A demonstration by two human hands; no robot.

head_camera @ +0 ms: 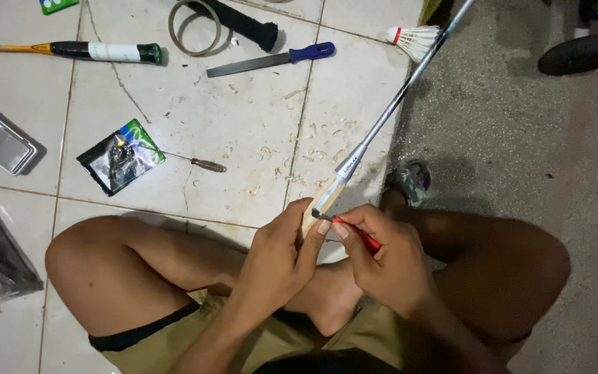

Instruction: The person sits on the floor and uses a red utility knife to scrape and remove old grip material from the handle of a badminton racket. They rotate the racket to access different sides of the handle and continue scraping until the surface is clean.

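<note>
Your left hand [278, 253] is closed around the bare wooden handle [321, 203] of a badminton racket, thumb laid up along the wood, so the butt end is buried in your palm and only the upper part of the handle shows above your fingers. Your right hand [382, 260] is pinched shut on a small red-handled cutter [361, 235], its tip touching the wood just beside your left thumb.

To carve cleanly here, I would keep the left grip firm and low, with the thumb kept to the side of the blade's path, and take thin shavings with the edge angled away from your fingers; the closeness of blade and thumb looks like the main risk.

The racket's silver shaft [396, 104] runs up and to the right from the handle, over the edge of the tiles, and out of the top of the view. Wood shavings [292, 149] lie scattered on the tiled floor [243, 104] ahead of your knees. Farther off are a small screwdriver [195, 161] beside a shiny packet [120, 156], a blue-handled file [271, 61], a roll of tape [194, 28], a feather shuttlecock [413, 39] and a pocket scale [0, 138].
</note>
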